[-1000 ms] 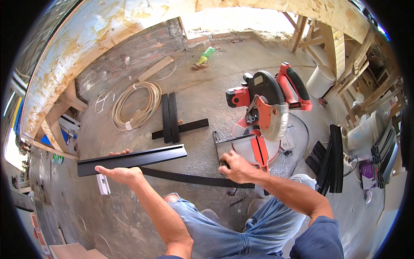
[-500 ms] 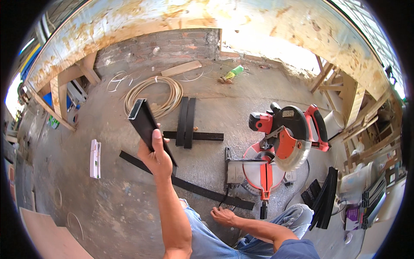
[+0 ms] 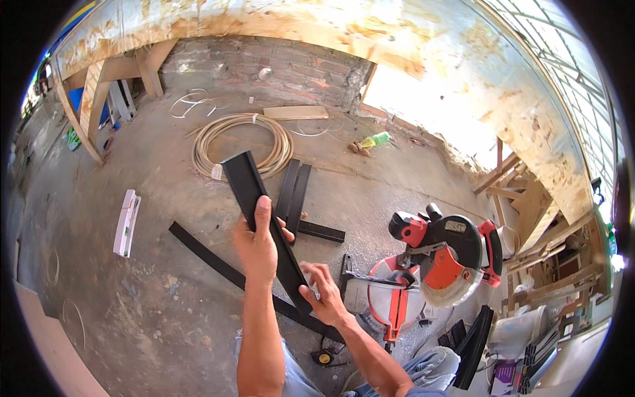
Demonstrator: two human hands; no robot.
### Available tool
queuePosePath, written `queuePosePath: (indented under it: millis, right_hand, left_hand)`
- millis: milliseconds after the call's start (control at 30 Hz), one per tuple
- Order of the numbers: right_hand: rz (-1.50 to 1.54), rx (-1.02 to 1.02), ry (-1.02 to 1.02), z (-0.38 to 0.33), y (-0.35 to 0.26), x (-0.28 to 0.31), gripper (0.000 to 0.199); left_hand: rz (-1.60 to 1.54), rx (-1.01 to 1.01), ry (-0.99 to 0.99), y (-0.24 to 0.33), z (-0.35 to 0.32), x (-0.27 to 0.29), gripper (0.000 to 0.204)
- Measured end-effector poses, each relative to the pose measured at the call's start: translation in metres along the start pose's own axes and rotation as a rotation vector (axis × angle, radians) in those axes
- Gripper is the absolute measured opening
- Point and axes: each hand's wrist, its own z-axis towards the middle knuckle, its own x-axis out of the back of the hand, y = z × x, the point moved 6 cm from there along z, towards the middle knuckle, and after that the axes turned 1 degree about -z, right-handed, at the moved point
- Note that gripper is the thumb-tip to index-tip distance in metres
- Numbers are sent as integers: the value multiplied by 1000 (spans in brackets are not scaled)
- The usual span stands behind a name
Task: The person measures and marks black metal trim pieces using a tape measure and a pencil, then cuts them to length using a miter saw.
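Note:
My left hand [image 3: 256, 248] is closed around a black metal profile [image 3: 248, 182], thumb along its face. The profile slants across the view, its far end over the coiled hose and its near end between my forearms. Beside that near end is my right hand [image 3: 325, 296], fingers spread and raised, its thumb at the profile's edge. Under my hands a longer black strip [image 3: 205, 258] lies on the floor. A black and yellow tape measure [image 3: 323, 358] sits by my legs. Two short black profiles [image 3: 294, 192] rest across another black piece [image 3: 322, 231].
A red and black miter saw [image 3: 430, 264] stands at the right, its blade guard raised. Black offcuts [image 3: 473, 351] and a bucket [image 3: 519, 331] are beyond it. Farther off lie a hose coil [image 3: 198, 149], a board [image 3: 296, 112] and a green bottle [image 3: 376, 139]. A white bundle [image 3: 127, 223] lies left.
My right hand has risen from the floor by my legs to the profile's near end. The profile has turned, showing its broad face. My view has shifted, and the tape measure now shows.

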Motion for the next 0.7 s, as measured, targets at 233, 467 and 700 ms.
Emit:
queuePosePath:
  millis: [233,467,700]
  right_hand:
    - [239,-322,71,6,58,-28,28]
    - [-376,-553,428,92,226,-7,38]
    - [-358,-761,359,134,266,-37,44]
  left_hand:
    - [685,-454,191,-18,17,0,72]
    - [632,-220,-55,-27,20,-6,63]
    - [589,-223,-43,-23,30,12,53]
